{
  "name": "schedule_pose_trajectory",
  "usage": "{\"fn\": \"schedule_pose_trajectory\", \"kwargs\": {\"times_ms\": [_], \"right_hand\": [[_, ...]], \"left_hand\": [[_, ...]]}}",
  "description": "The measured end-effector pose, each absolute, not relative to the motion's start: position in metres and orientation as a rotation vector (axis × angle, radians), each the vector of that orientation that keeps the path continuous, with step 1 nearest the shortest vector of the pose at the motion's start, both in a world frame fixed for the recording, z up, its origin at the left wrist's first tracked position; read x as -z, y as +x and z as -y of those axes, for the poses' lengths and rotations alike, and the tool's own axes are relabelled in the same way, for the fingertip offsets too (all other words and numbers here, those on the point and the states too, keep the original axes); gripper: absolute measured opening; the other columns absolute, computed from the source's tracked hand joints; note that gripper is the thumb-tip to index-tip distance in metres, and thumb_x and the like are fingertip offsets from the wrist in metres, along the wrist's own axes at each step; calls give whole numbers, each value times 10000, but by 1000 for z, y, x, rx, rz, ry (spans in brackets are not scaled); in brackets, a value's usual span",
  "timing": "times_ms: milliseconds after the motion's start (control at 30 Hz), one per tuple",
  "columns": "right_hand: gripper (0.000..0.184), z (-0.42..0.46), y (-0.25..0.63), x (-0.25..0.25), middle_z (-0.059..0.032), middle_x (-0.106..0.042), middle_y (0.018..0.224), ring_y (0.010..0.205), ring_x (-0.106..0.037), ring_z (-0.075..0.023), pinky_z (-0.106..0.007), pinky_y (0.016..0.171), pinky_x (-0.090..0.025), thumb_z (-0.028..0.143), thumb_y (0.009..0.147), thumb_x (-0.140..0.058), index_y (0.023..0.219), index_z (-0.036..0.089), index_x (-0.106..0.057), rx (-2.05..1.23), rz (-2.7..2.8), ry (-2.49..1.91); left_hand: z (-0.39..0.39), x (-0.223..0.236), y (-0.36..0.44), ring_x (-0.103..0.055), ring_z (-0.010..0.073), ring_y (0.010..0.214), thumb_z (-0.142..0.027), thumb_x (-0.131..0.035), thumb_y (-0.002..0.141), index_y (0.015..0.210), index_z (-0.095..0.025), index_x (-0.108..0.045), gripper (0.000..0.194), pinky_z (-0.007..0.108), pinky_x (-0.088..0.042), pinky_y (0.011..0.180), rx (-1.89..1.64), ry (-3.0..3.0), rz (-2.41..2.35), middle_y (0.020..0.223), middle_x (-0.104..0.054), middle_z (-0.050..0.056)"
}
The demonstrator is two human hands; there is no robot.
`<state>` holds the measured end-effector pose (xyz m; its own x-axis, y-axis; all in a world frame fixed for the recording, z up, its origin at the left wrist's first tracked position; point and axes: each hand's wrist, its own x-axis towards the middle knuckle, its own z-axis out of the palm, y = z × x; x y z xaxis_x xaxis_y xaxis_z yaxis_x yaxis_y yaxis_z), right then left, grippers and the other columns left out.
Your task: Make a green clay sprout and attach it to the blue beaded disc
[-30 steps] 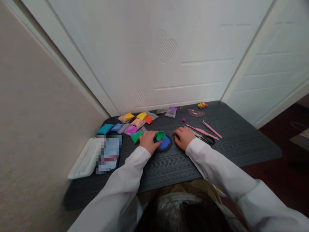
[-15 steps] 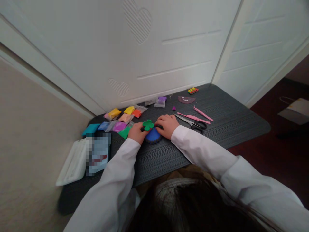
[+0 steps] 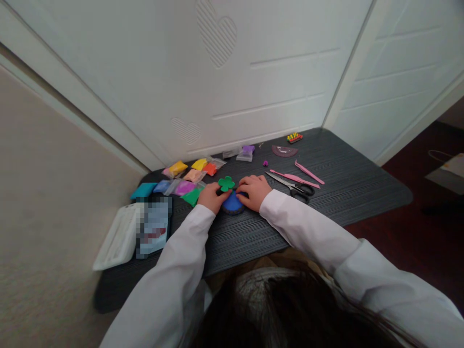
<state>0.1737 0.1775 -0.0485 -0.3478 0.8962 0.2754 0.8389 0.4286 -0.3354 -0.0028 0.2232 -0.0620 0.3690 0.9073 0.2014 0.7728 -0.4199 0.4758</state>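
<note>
A blue disc (image 3: 232, 202) with a dark beaded rim lies on the dark table between my hands. At its far left edge is a green four-lobed clover shape (image 3: 226, 183). My left hand (image 3: 210, 197) is closed at the disc's left side, thumb along its edge, a dark strip (image 3: 219, 192) showing by the fingers. Across from it, my right hand (image 3: 255, 192) has curled fingers pressed at the disc's upper right rim, where a bit of the same dark strip shows. The fingertips partly hide the strip, and the clover covers part of the disc.
Scissors (image 3: 292, 185) and pink tweezers (image 3: 309, 172) lie right of my right hand, beside a pink tool (image 3: 295, 180). Coloured clay packets (image 3: 185, 187) spread at the left, near a white tray (image 3: 121, 237). A small purple piece (image 3: 266, 163) and a half-round plate (image 3: 284, 151) lie farther back.
The dark strip ends that stood out at both hands now show less, lower against the disc's rim. My right fingers have shifted slightly on the rim. The whole view has moved a little.
</note>
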Motion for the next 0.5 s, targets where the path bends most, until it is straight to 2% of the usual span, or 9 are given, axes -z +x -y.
{"fn": "schedule_pose_trajectory", "kwargs": {"times_ms": [500], "right_hand": [[238,-177,172,50,-28,-564,1008,934,-433,-190,-352,773,-256,333,792,-425,890,238,-620,-172,2286,-1456]], "left_hand": [[-222,63,-5,-552,188,822,-394,-545,680,851,-172,-629,293,317,-432,759,-720,2253,-1405,841,-619,36]]}}
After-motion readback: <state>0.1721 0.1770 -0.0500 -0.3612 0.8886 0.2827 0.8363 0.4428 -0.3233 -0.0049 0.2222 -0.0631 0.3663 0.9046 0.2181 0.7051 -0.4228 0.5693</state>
